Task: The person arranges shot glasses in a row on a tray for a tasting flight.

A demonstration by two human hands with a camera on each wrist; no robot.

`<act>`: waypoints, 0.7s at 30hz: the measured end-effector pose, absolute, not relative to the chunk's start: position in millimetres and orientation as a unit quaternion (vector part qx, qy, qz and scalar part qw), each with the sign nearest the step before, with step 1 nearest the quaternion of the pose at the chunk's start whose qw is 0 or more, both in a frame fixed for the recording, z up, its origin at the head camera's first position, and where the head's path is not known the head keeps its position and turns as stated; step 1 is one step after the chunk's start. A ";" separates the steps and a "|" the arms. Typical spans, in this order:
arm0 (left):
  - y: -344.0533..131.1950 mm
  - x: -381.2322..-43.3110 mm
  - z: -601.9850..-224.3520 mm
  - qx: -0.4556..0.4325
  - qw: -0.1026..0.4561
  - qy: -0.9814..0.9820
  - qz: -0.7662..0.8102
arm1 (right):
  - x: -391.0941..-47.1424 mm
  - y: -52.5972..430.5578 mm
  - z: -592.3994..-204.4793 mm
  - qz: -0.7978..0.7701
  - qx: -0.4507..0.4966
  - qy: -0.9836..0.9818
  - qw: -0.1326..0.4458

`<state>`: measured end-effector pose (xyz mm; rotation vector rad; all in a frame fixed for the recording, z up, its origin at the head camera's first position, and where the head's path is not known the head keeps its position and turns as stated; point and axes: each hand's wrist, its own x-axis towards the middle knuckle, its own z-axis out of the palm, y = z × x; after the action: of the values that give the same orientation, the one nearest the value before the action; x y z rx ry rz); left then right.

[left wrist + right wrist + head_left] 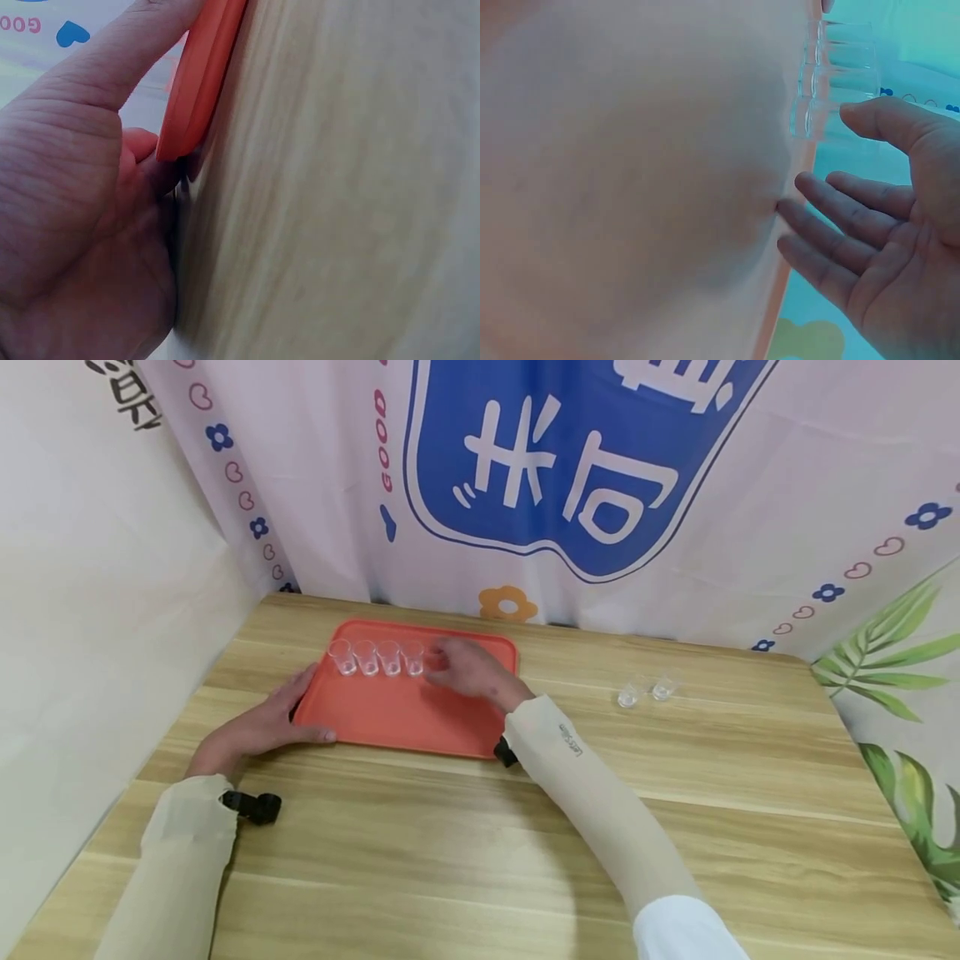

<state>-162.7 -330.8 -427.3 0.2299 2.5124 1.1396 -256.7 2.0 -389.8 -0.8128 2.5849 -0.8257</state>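
My left hand (273,718) grips the near-left corner of a red tray (390,718), its thumb along the front edge and its fingers along the left side. The left wrist view has the tray's rim (196,97) between thumb and fingers. Several small clear shot glasses (388,657) stand upright in a row along the back of the tray. At the row's right end is my right hand (468,668), fingers spread and loosely bent, pinching nothing. Its thumb tip overlaps the nearest glass (821,120) in the right wrist view.
Two more shot glasses, one (627,696) left of the other (663,687), stand on the wooden table (420,843) to the right of the tray. A printed curtain (337,485) hangs behind the table's back edge, and a white wall (112,577) rises on the left.
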 end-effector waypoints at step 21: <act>-330.5 -161.5 -428.9 0.093 0.179 0.899 0.389 | -225.6 69.4 -386.7 -0.353 -0.291 0.888 0.051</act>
<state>-161.5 -330.5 -428.9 0.2631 2.5418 1.1010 -225.6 69.4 -386.7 -0.8859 2.7021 -1.0737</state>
